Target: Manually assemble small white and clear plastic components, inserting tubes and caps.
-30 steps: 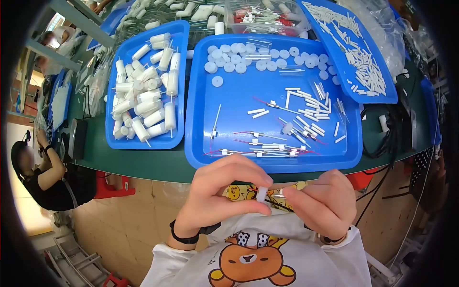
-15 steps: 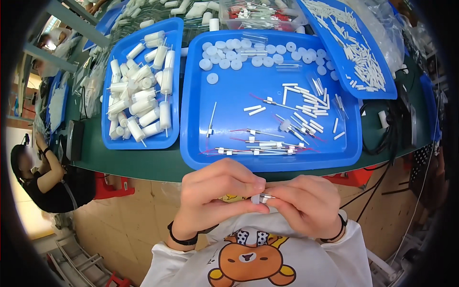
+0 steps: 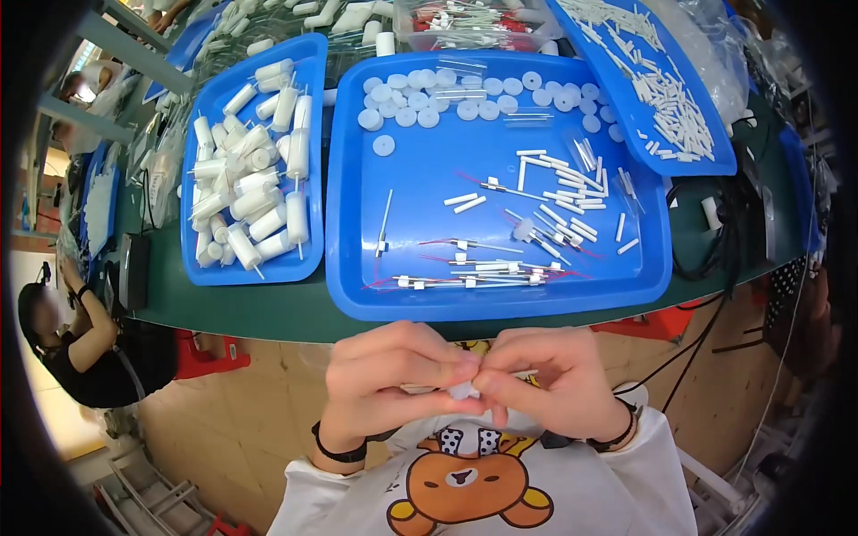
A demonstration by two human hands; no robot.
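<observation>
Close to my chest, in front of the table edge, both hands meet at the fingertips. My left hand [image 3: 380, 375] is closed in a pinch on a translucent white disc [image 3: 459, 390], partly covered by the fingers. My right hand [image 3: 559, 380] presses against the disc, its fingers closed round a thin pale rod [image 3: 529, 372] whose end sticks out; the rest of it is hidden. Just beyond lies a large blue tray [image 3: 420, 192]. Holed white discs [image 3: 429, 117] fill its back, short white tubes [image 3: 572, 183] its right, and thin rods with red wires [image 3: 474, 281] its front.
A smaller blue tray [image 3: 313, 223] at left holds white cylinders [image 3: 257, 201]. Another blue tray [image 3: 715, 161] with small white tubes overlaps the big tray's back right corner. Black cables [image 3: 719, 241] hang at right. A person [image 3: 80, 330] sits at far left near a red stool [image 3: 210, 355].
My right hand's fingers have moved left and closed over the join at the disc, covering the metal end seen before. The trays appear slightly shifted left in the view.
</observation>
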